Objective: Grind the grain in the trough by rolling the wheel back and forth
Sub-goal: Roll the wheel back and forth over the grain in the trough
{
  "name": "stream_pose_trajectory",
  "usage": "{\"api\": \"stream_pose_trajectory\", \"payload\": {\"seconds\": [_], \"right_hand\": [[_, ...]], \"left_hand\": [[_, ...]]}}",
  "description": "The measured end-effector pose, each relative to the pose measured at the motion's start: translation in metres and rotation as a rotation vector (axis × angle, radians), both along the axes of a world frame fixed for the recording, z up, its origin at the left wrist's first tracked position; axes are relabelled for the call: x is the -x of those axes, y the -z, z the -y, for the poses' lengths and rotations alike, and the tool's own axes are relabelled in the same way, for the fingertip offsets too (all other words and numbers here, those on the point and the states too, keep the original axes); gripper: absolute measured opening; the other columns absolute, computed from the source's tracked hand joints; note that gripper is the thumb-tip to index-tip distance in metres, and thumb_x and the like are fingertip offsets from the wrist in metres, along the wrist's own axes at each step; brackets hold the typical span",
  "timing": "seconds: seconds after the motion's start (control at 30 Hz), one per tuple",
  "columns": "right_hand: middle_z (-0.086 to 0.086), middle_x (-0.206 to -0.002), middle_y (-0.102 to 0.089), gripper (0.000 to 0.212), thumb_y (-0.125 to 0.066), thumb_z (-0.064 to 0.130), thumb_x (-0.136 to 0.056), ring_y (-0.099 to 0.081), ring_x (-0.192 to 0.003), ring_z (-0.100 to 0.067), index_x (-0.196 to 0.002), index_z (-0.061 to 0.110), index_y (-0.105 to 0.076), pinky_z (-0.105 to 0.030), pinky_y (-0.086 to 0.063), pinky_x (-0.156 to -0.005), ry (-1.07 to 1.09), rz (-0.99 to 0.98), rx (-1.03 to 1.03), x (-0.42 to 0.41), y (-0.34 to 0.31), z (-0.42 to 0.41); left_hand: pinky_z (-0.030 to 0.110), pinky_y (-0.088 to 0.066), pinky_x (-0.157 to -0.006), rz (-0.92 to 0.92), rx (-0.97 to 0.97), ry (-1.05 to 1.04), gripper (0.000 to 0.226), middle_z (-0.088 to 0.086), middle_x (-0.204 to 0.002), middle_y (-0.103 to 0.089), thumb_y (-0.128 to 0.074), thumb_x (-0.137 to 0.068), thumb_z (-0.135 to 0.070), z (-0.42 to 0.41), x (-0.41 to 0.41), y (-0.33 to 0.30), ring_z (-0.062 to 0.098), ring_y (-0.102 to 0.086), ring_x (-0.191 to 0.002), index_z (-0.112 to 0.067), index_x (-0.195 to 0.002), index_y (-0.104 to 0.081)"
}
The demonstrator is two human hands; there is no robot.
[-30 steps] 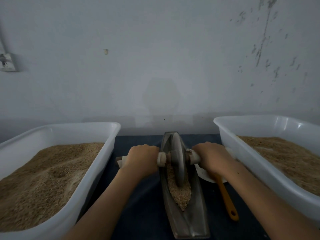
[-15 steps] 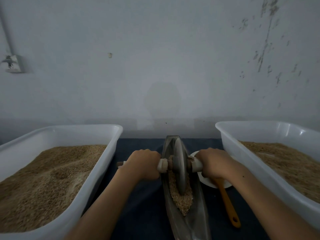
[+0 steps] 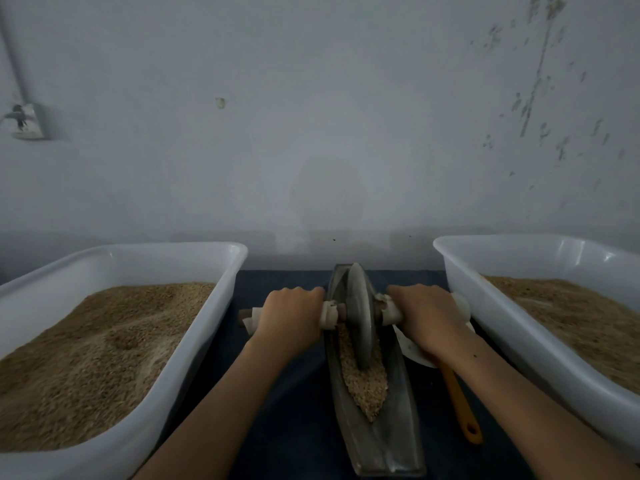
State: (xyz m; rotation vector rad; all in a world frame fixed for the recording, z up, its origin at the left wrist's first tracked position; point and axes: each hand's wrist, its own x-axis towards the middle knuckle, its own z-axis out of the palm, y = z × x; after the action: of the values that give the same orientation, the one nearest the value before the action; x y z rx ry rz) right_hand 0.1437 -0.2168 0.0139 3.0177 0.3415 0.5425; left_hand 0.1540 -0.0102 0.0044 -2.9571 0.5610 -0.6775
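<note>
Head view: wheel (image 3: 360, 315) now at the far half of the trough (image 3: 394, 431), rolled a little farther from the body than a second ago, leaving the grain (image 3: 363, 382) heaped in the near half behind it — judged a forward stroke close to its turn, with a pull back over the heap due next. Left hand (image 3: 289, 318) and right hand (image 3: 427, 318) both clenched around the wrapped axle handles either side of the wheel. Left tub (image 3: 221, 275) and right tub (image 3: 460, 271) each holding a bed of tan grain, flanking the trough; orange-handled utensil (image 3: 460, 407) lying between trough and right tub.
</note>
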Motion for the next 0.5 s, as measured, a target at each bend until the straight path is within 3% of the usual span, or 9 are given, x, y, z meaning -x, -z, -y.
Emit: {"api": "stream_pose_trajectory", "payload": {"seconds": [0.13,0.33,0.5], "right_hand": [[0.000,-0.103,-0.066,0.008,-0.053,0.018,-0.091,-0.062,-0.097,-0.021,-0.096,0.024,-0.055,-0.030,-0.039,-0.072,0.016,-0.101,0.025,-0.001,-0.005,0.001],[-0.003,-0.108,-0.063,0.033,-0.063,0.018,-0.086,-0.060,-0.093,-0.018,-0.118,0.021,-0.057,-0.029,-0.046,-0.079,0.052,-0.392,0.064,0.002,-0.018,0.003],[-0.002,-0.108,-0.064,0.031,-0.062,0.017,-0.086,-0.062,-0.096,-0.019,-0.117,0.022,-0.059,-0.033,-0.050,-0.084,0.062,-0.375,0.041,0.001,-0.016,0.002]], "left_hand": [[0.028,-0.035,-0.067,-0.059,-0.012,0.008,0.014,-0.002,-0.091,-0.062,-0.053,-0.089,-0.033,-0.002,-0.001,-0.003,0.015,-0.055,-0.077,-0.022,-0.098,-0.052],[0.028,-0.044,-0.071,-0.243,-0.057,0.038,0.013,-0.002,-0.092,-0.064,-0.057,-0.086,-0.030,-0.003,-0.003,-0.008,0.016,-0.060,-0.082,-0.021,-0.096,-0.057],[0.027,-0.041,-0.069,-0.242,-0.042,0.045,0.013,-0.004,-0.088,-0.063,-0.058,-0.086,-0.032,-0.003,-0.004,-0.008,0.013,-0.058,-0.078,-0.023,-0.095,-0.057]]}}
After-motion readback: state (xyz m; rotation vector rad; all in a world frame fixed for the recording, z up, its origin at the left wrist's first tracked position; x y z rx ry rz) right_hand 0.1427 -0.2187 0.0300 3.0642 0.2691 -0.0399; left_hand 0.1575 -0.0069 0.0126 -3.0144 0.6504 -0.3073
